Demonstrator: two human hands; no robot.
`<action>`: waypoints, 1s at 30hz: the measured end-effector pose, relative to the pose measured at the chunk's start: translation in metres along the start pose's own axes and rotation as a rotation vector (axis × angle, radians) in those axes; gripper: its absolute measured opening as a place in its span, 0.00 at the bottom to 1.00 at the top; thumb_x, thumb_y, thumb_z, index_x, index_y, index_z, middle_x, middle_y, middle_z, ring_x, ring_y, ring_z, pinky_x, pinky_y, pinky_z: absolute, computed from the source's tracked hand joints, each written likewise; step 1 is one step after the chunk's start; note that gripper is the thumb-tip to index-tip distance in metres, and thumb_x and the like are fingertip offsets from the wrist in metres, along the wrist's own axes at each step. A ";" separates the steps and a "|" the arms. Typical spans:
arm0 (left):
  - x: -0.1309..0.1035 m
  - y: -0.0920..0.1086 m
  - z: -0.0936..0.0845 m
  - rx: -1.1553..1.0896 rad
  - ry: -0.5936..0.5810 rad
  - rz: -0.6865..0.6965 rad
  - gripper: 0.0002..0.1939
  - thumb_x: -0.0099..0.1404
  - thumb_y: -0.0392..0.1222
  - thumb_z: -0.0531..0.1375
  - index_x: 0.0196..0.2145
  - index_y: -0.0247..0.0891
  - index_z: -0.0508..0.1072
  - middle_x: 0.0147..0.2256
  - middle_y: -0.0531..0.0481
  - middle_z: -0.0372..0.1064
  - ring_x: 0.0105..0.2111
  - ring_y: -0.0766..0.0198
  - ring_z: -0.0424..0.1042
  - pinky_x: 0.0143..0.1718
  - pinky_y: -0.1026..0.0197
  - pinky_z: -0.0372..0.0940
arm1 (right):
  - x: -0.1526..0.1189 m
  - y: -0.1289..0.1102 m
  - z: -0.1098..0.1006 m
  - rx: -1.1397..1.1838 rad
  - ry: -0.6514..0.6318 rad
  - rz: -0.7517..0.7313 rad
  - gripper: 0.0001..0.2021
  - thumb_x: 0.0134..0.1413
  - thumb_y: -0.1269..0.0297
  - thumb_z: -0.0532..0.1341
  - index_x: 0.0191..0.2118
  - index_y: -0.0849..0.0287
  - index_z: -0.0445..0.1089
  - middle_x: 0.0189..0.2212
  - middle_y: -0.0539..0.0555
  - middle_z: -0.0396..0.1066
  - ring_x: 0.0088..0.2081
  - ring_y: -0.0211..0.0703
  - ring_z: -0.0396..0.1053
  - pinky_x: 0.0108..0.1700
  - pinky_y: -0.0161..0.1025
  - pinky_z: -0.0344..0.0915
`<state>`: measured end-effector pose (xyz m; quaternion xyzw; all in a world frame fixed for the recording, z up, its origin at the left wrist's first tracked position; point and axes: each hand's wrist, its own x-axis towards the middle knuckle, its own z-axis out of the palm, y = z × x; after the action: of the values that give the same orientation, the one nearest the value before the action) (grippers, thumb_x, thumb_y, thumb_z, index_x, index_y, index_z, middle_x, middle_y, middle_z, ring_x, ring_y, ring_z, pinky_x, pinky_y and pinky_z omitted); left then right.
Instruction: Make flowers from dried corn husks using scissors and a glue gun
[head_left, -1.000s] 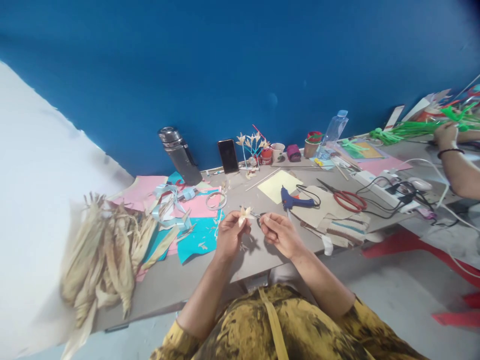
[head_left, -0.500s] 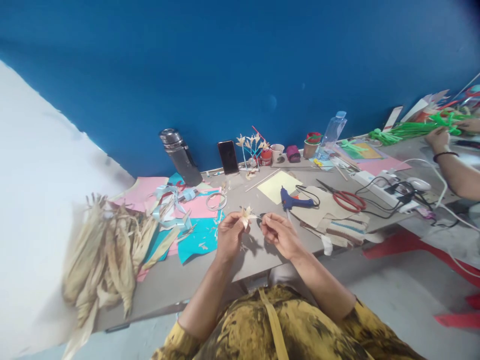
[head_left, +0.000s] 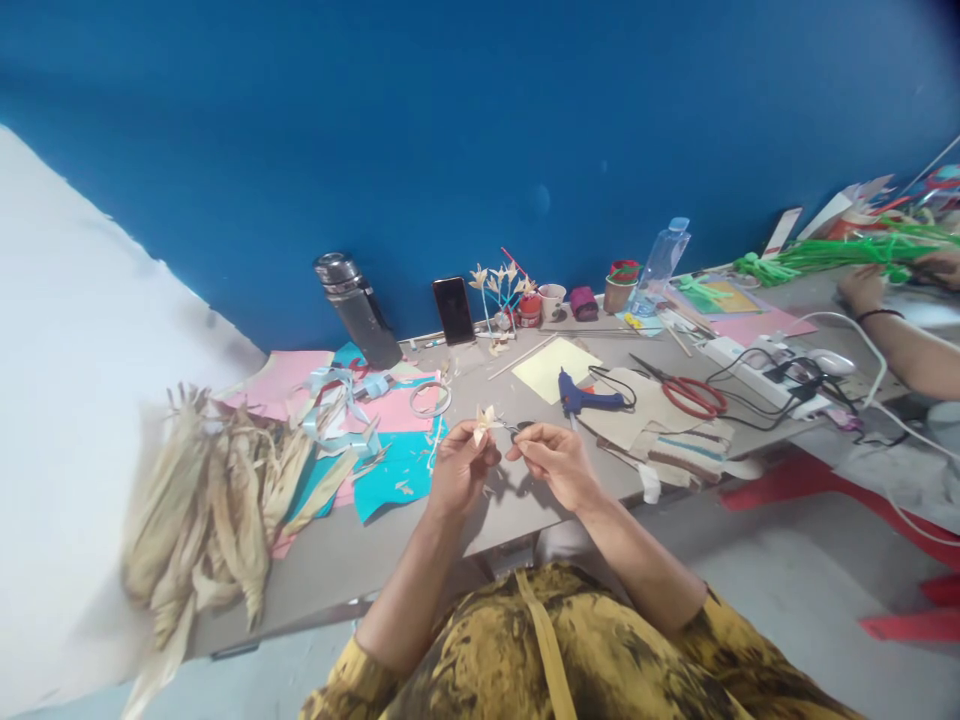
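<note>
My left hand [head_left: 459, 470] is closed, pinching a cream-coloured flower [head_left: 486, 424] of pointed petals that looks made of dried corn husk. Just to the right of it, my right hand [head_left: 559, 462] is closed with thumb and forefinger together. In it is a small dark-handled tool [head_left: 519, 428], apparently small scissors, with its thin end towards the flower; the fingers hide much of it. Both hands are above the front part of the grey table. Behind them, several similar flowers [head_left: 496, 282] stand on pale blue stems.
Dried corn husks [head_left: 202, 510] are heaped on the left beside blue paper [head_left: 394, 480] with scraps. Farther back are a thermos [head_left: 358, 310] and a phone [head_left: 453, 310]. A blue glue gun [head_left: 589, 393], red-handled scissors [head_left: 686, 392] and a power strip [head_left: 765, 375] lie right. A co-worker's hand [head_left: 862, 290] is far right.
The flower and my left fingers have turned slightly, and the flower has shifted a little left. My right fingers have moved slightly left. The co-worker's hand has also shifted left.
</note>
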<state>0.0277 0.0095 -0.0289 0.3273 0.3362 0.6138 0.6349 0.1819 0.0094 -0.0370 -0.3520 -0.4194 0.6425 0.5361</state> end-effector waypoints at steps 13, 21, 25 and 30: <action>0.036 0.033 -0.007 0.096 0.006 0.054 0.14 0.53 0.46 0.72 0.28 0.36 0.72 0.25 0.55 0.68 0.21 0.72 0.64 0.26 0.66 0.58 | 0.009 0.003 -0.004 -0.151 -0.195 0.007 0.22 0.63 0.47 0.58 0.26 0.60 0.69 0.13 0.46 0.62 0.16 0.30 0.52 0.20 0.31 0.49; 0.041 0.022 -0.011 0.078 0.040 0.036 0.15 0.53 0.46 0.72 0.30 0.35 0.74 0.26 0.53 0.70 0.20 0.72 0.64 0.25 0.66 0.59 | 0.021 0.004 0.012 -0.389 -0.130 0.018 0.12 0.49 0.63 0.68 0.40 0.58 0.73 0.30 0.51 0.75 0.26 0.37 0.67 0.27 0.33 0.62; 0.041 0.023 -0.014 0.048 0.082 0.021 0.14 0.50 0.44 0.73 0.31 0.36 0.74 0.25 0.54 0.71 0.20 0.72 0.65 0.25 0.66 0.60 | 0.023 0.003 0.013 -0.414 -0.166 0.043 0.05 0.52 0.64 0.64 0.32 0.60 0.74 0.24 0.51 0.73 0.23 0.36 0.63 0.26 0.34 0.60; 0.040 0.024 -0.014 0.092 0.107 0.028 0.12 0.51 0.44 0.71 0.28 0.35 0.75 0.26 0.52 0.72 0.20 0.72 0.64 0.25 0.66 0.59 | 0.020 0.006 0.010 -0.482 -0.115 0.029 0.07 0.53 0.62 0.64 0.30 0.60 0.74 0.24 0.52 0.73 0.22 0.36 0.62 0.25 0.34 0.58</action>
<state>0.0035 0.0505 -0.0177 0.3275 0.3927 0.6231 0.5919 0.1670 0.0267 -0.0383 -0.4385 -0.5853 0.5506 0.4025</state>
